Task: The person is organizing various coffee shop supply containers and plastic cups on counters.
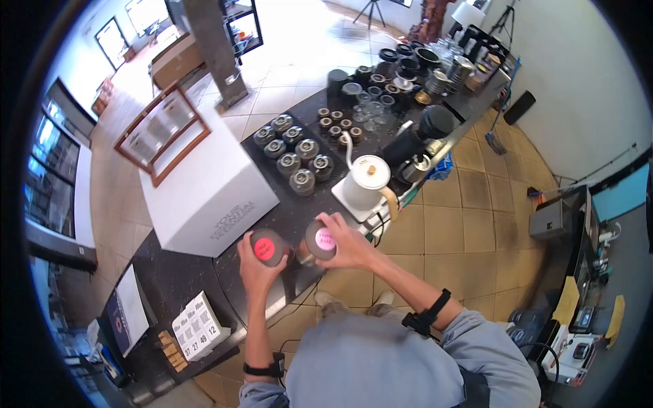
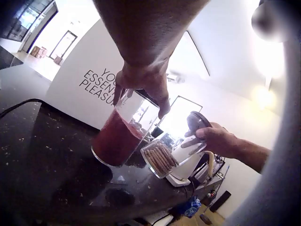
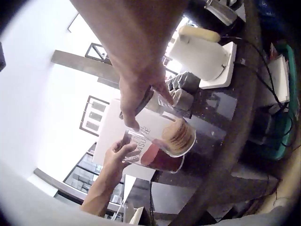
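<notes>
My left hand grips a clear jar by its dark lid, which bears a red round label. Dark red powder lies slanted inside that jar, seen from the left wrist. My right hand holds a second clear jar around its dark lid with a pink label. A stack of round tan pieces fills the lower part of this one, and it tilts in both wrist views. The two jars are side by side over the dark counter. Whether their bases touch the counter I cannot tell.
Behind the jars stand a large white box and a white kettle. Rows of lidded glass jars and many cups fill the counter beyond. Near the left end lie a numbered white box and small wooden blocks.
</notes>
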The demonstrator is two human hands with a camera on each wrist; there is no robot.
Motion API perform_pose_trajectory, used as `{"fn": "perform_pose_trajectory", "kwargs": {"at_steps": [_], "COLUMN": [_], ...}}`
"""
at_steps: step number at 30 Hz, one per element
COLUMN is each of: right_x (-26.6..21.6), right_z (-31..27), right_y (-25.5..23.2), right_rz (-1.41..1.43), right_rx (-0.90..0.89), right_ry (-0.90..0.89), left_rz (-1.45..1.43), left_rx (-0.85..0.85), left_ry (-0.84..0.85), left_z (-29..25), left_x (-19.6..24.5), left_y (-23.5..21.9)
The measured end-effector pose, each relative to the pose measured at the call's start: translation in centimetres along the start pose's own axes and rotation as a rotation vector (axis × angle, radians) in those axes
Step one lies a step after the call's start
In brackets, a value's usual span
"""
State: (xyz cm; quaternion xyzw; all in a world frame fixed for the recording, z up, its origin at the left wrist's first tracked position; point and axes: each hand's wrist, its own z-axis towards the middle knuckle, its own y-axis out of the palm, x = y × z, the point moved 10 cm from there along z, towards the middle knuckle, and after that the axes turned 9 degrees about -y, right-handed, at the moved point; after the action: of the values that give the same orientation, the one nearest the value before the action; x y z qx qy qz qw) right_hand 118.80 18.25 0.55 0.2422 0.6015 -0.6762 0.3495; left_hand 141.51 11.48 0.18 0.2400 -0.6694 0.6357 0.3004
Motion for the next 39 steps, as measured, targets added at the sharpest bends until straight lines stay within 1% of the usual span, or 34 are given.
{"fn": "perform_pose_trajectory", "kwargs": {"at_steps": [1, 2, 3, 5, 6, 7, 9, 11, 12, 13, 14, 15, 17, 18, 19, 20, 21, 22, 23, 24, 25, 26, 27, 28, 29, 31, 33, 35, 39], "right_x": [-0.5, -0.4, 0.0, 0.5, 1.2, 2.0, 3.9, 6.5, 8.2, 10.0, 12.2, 13.4, 16.7, 18.0, 19.5, 21.7, 22.7, 24.1, 24.9, 26.0, 27.1, 28.5, 29.1, 29.5, 30.3, 32.9, 35.6, 38.4, 43.8], "right_z": [-1.4, -3.0, -4.7, -8.2, -10.1, -11.9, -15.7, -19.3, -21.0, -23.1, -25.0, -26.7, -30.0, -31.5, -33.2, -34.7, -36.0, -37.7, -38.8, -40.1, -41.4, -42.5, -42.8, -42.9, -43.1, -43.2, -42.5, -41.5, -38.9], "right_y": [-0.7, -1.5, -2.6, -3.9, -4.8, -5.9, -7.4, -9.8, -10.8, -11.6, -12.5, -13.9, -17.6, -19.7, -20.7, -22.4, -24.7, -26.3, -27.5, -29.3, -31.2, -32.3, -33.7, -35.7, -37.4, -40.2, -43.6, -47.2, -54.7], "right_rz": [0.041, 0.072, 0.077, 0.169, 0.191, 0.196, 0.211, 0.239, 0.234, 0.231, 0.268, 0.269, 0.213, 0.191, 0.189, 0.157, 0.126, 0.115, 0.113, 0.082, 0.051, -0.006, -0.009, 0.015, 0.040, 0.024, 0.003, -0.024, -0.056], "right_rx": [-0.034, -0.060, -0.039, -0.117, -0.189, -0.179, -0.262, -0.267, -0.281, -0.296, -0.228, -0.217, -0.149, -0.161, -0.156, -0.043, 0.070, 0.110, 0.115, 0.199, 0.282, 0.311, 0.309, 0.348, 0.387, 0.401, 0.417, 0.386, 0.373], "right_ry": [-0.063, -0.085, -0.083, -0.140, -0.113, -0.120, -0.123, -0.113, -0.086, -0.053, -0.052, -0.039, 0.062, 0.203, 0.214, 0.225, 0.238, 0.318, 0.328, 0.373, 0.416, 0.447, 0.455, 0.457, 0.461, 0.477, 0.490, 0.543, 0.558], "left_rz": [-0.026, -0.016, -0.015, -0.003, 0.013, 0.026, 0.038, 0.058, 0.070, 0.073, 0.070, 0.067, 0.059, 0.042, 0.023, 0.020, 0.017, 0.018, 0.018, 0.025, 0.023, -0.002, -0.029, -0.006, -0.008, -0.035, -0.047, -0.106, -0.153], "left_rx": [0.020, 0.012, 0.005, 0.001, -0.038, -0.072, -0.086, -0.193, -0.227, -0.232, -0.280, -0.331, -0.365, -0.382, -0.397, -0.413, -0.424, -0.456, -0.488, -0.501, -0.511, -0.520, -0.527, -0.571, -0.578, -0.625, -0.650, -0.699, -0.661], "left_ry": [0.003, 0.022, 0.029, 0.054, 0.064, 0.067, 0.094, 0.109, 0.181, 0.198, 0.198, 0.195, 0.204, 0.233, 0.264, 0.297, 0.300, 0.321, 0.343, 0.380, 0.380, 0.425, 0.468, 0.477, 0.474, 0.540, 0.532, 0.556, 0.589], "left_z": [-1.2, -2.5, -3.8, -6.2, -7.6, -9.2, -11.6, -14.0, -15.0, -15.5, -16.5, -17.6, -18.9, -19.3, -19.6, -19.8, -19.9, -20.0, -20.0, -20.0, -19.8, -19.8, -19.6, -19.1, -18.5, -17.6, -15.9, -14.2, -9.4], "left_x": [0.8, 1.7, 2.4, 5.0, 6.6, 8.0, 11.0, 14.1, 15.7, 17.4, 18.9, 20.2, 23.3, 24.8, 26.2, 27.5, 28.9, 30.5, 32.1, 33.7, 35.2, 37.1, 38.8, 39.9, 41.2, 44.8, 48.5, 52.6, 59.8], "left_y": [-0.4, -0.3, -0.1, 0.5, 1.5, 2.5, 4.7, 8.1, 9.9, 11.5, 13.5, 15.4, 18.7, 20.4, 22.0, 23.5, 24.9, 26.6, 28.3, 29.9, 31.6, 33.3, 34.9, 37.2, 39.1, 43.1, 46.9, 50.7, 57.8]}}
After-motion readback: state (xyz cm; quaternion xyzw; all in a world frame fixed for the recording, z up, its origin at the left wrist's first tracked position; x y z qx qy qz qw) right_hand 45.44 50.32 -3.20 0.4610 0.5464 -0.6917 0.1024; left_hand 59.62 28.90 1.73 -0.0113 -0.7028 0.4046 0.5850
